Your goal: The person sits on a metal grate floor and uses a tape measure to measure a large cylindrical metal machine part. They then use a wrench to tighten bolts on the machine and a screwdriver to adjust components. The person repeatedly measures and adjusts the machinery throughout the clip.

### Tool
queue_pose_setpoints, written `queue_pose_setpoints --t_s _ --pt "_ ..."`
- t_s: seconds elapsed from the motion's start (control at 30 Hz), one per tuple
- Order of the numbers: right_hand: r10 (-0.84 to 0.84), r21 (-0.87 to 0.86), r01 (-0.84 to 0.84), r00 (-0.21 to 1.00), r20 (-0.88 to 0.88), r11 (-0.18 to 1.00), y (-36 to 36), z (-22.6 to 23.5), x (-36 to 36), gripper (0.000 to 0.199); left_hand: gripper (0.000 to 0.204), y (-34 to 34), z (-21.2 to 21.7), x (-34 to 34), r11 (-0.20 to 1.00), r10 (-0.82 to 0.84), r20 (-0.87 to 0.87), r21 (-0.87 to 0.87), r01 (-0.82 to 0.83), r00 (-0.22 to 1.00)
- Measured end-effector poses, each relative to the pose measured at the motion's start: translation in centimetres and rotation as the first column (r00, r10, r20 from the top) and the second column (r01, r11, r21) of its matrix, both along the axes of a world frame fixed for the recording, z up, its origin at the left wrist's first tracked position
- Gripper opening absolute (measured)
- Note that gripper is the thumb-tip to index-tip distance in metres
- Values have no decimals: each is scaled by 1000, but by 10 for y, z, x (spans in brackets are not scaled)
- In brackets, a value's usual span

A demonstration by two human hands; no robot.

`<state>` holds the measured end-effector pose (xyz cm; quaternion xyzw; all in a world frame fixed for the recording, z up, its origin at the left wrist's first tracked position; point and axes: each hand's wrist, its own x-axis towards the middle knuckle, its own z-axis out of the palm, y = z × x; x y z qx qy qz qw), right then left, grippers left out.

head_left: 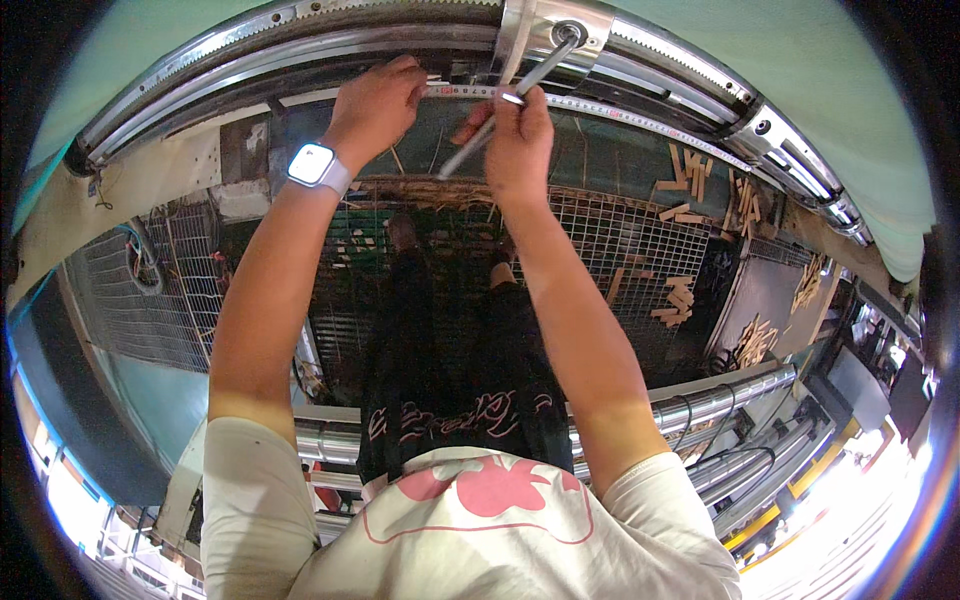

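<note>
A metal rod [547, 72] slants down and left from a round socket in a shiny block [540, 18] on the machine. My right hand [520, 150] is closed around the rod near its middle, with one finger stretched to the left. To the left, my left hand [375, 110], with a watch [313, 165] on its wrist, has its fingers bent together at the machine's edge. They touch the left end of the visible part of a white measuring scale [640, 122]. Whatever lies under those fingertips is hidden.
A toothed rack [670, 60] and polished rails run across the far side. Below lies a wire grid [640, 240] with loose cardboard strips [675, 302] scattered at the right. Shiny rollers [690, 405] stand close to my body. A coiled cable [145, 265] hangs at the left.
</note>
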<state>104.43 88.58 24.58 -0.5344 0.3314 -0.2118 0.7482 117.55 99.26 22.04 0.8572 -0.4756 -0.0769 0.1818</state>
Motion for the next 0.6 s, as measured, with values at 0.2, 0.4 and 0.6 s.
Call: queue_pose_setpoints --t_s 0.2,0.4,0.6 --pt "179 -134 -189 980 -82 973 -41 -11 -38 14 15 -1 6 -2 995 25 -15 97 -23 1000" --pt "211 -114 -218 975 -67 969 -45 -11 -40 16 15 0 2 0 999 -3 -14 51 4 1000" --pt "207 -109 -219 972 -113 970 -55 -12 -45 16 13 -6 7 -1 996 -14 -16 83 16 1000"
